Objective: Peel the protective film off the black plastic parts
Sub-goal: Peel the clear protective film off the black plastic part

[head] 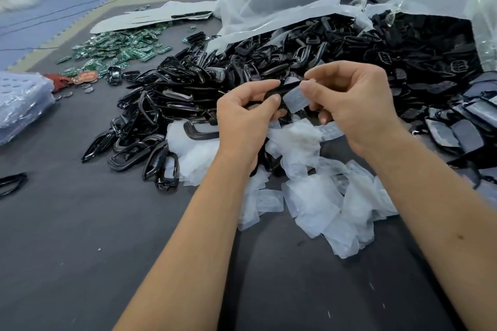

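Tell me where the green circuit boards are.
In the head view, the green circuit boards lie on the grey table at upper left, beside the pile of black plastic parts.

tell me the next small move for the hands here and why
Probably pull the right hand away from the left hand to strip the film fully off. The left hand grips the black part, the right pinches a translucent flap already lifted from it, and the film seems still attached at one end. Then it can drop onto the pile of peeled film below.
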### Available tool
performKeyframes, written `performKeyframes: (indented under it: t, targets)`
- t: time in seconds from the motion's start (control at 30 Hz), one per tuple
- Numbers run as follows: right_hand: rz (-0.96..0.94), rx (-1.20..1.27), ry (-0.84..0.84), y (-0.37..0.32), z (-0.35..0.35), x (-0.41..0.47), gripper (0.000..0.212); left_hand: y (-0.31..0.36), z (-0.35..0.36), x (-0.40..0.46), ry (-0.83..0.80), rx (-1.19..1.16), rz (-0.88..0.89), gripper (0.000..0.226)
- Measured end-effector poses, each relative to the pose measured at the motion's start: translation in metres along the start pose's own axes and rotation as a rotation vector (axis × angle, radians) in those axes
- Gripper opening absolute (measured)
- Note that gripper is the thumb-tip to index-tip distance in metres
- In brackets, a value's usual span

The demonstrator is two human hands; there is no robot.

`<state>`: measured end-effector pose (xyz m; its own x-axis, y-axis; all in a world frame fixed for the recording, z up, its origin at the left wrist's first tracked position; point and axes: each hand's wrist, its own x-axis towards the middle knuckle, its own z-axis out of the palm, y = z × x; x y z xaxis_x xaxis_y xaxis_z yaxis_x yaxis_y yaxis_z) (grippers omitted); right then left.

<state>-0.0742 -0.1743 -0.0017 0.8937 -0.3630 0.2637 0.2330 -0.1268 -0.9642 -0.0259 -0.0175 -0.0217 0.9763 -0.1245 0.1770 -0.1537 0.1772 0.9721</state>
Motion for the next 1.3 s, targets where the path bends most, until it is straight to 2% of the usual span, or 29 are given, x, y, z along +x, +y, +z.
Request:
performKeyframes:
  t: [0.13,0.3,0.5,0.73,0.97,1.13,1.3]
  targets:
    - [-0.030,-0.075,0.051,0.0016,0.0047,-0.0006,0.019,-0.0006,0.0023,-0.0004,0.006,0.034,0.020,0.020]
    - [0.028,-0.068,0.093,0.0035,0.0054,0.0007,0.018,-0.0017,0.0014,0.0007,0.001,0.006,0.006,0.023]
    - [0.067,-0.079,0.094,0.0030,0.0027,0.0027,0.013,-0.0020,-0.0015,0.0047,-0.025,-0.057,-0.094,0.029]
    - [0.068,-0.062,0.051,0.0000,0.0003,0.0015,0.013,-0.0017,-0.0023,0.0048,-0.044,-0.109,-0.123,0.028]
    - [0.050,-0.082,0.093,0.0020,0.0019,0.0000,0.014,0.0005,-0.0008,0.0021,-0.087,-0.135,-0.114,0.029]
    - [-0.017,0.010,0.005,-0.0018,0.0030,-0.0008,0.014,0.0011,-0.0005,0.0029,-0.106,-0.172,-0.107,0.029]
    - [-0.007,-0.169,0.103,0.0019,0.0037,-0.0007,0.017,0.0013,-0.0006,0.0024,-0.092,-0.158,-0.110,0.030]
